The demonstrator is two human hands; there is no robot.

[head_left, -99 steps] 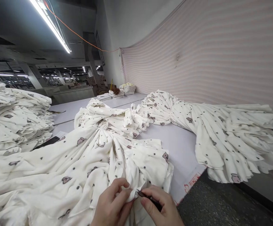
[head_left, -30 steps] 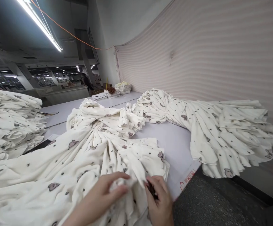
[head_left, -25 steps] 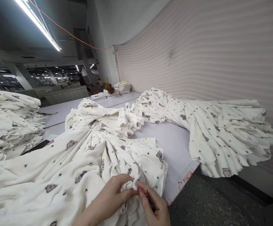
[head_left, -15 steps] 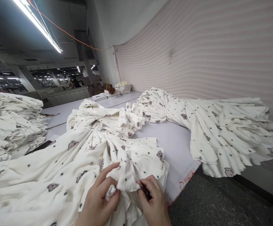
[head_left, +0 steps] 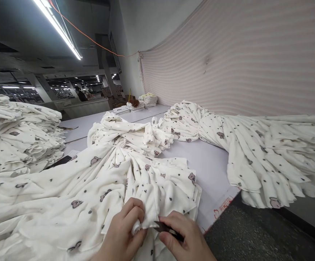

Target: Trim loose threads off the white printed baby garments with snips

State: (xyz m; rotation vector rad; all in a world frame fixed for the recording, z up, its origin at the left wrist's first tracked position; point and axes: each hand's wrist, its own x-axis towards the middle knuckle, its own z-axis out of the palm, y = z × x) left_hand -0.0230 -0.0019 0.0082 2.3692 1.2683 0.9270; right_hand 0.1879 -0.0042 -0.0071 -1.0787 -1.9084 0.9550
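Note:
White fabric (head_left: 100, 185) printed with small animal heads and dots lies gathered in folds in front of me. My left hand (head_left: 126, 228) is closed on an edge of this fabric, and a small white bunch shows between its fingers. Close by on the right, my right hand (head_left: 186, 235) grips dark thread snips (head_left: 168, 230). The pointed blades face left and lie at the fabric edge beside my left fingers. Whether the blades touch the cloth I cannot tell.
A tied bundle of the same cloth (head_left: 236, 145) hangs over the right edge of the pale table (head_left: 209, 170). At left rises a tall fabric pile (head_left: 24, 137). Folded stacks (head_left: 148, 100) stand at the far end, along a striped cloth wall (head_left: 228, 65).
My left index finger has curled down onto the fabric. The snips have turned, with their blades now pointing left at the edge. The whole view has shifted slightly.

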